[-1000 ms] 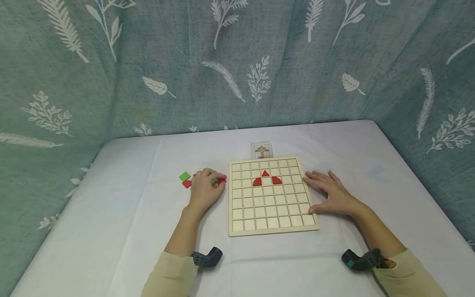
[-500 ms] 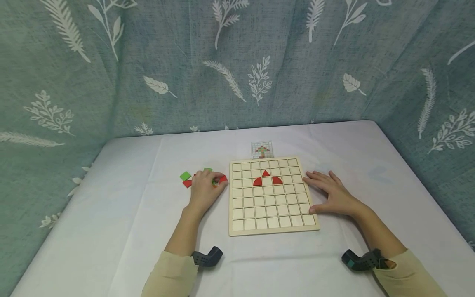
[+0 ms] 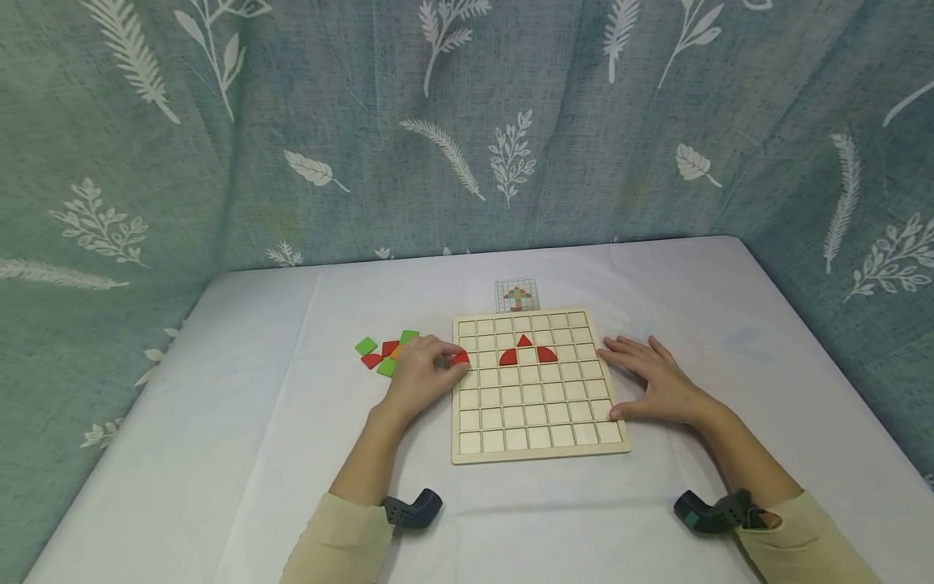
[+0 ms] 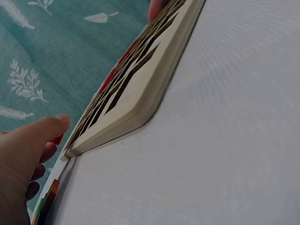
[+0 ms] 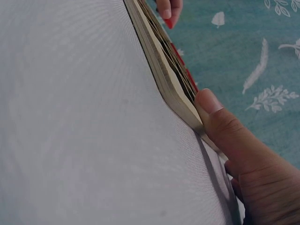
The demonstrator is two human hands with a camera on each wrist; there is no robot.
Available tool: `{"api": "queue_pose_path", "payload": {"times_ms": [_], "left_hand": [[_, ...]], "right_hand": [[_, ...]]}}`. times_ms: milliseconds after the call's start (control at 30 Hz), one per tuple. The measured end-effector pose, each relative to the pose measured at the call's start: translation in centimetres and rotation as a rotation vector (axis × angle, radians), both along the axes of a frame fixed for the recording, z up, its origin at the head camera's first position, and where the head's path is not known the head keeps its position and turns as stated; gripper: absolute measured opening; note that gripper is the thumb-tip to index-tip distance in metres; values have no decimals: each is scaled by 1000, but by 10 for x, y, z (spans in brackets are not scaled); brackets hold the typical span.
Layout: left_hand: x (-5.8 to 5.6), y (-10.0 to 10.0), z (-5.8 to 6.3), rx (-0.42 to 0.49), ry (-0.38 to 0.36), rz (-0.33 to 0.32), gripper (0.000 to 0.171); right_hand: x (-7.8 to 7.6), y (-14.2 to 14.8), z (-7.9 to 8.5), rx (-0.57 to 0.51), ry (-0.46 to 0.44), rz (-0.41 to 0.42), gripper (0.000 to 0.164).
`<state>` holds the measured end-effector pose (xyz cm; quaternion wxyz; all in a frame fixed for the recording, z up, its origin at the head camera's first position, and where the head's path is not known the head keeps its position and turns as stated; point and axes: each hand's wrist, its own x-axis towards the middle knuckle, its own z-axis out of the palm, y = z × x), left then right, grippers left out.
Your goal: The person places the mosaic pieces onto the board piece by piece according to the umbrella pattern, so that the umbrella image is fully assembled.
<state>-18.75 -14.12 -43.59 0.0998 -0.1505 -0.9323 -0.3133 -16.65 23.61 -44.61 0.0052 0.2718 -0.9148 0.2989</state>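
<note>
My left hand [image 3: 422, 371] pinches a red tile [image 3: 460, 358] between thumb and fingers, over the left rim of a square wooden grid board [image 3: 540, 457]. In the right wrist view the red tile [image 5: 169, 22] pokes out below the fingertips. A red triangle [image 3: 524, 341] and two red quarter-round tiles, left [image 3: 508, 358] and right [image 3: 546, 354], lie in the board's upper cells. With fingers spread, my right hand [image 3: 657, 385] rests against the board's right side. Its thumb [image 5: 209, 101] touches the board's edge in the right wrist view.
Left of the board lie several loose tiles, among them a green square [image 3: 366, 346] and a red piece [image 3: 371, 360]; the left hand partly covers this group. Behind the board is a small grid card [image 3: 517, 295] with a coloured figure. A white cloth [image 3: 219, 422] covers the table.
The left hand has moved right from the loose tiles to the board's left rim, carrying the red tile. More of the loose tiles now show. The right hand stays where it was.
</note>
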Motion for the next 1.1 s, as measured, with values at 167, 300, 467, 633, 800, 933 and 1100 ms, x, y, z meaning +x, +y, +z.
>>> {"api": "queue_pose_path", "payload": {"times_ms": [167,300,467,633,800,933,1100], "left_hand": [[0,5,1,10,-54,-58,25],[1,8,2,26,-85,-88,26],[3,11,3,17,-83,-126,25],[5,15,2,29,-85,-155,24],[6,20,-3,36,-78,-152,23],[9,24,-6,12,-62,-155,25],[12,25,-9,9,-44,-151,26]], "right_hand": [[-1,0,0,7,-5,-6,93],[-2,0,1,9,2,-1,93],[-2,0,2,15,8,1,93],[-2,0,0,16,11,0,93],[-1,1,-1,11,10,0,92],[-1,1,-1,17,13,-1,92],[-1,0,-2,12,18,4,92]]}}
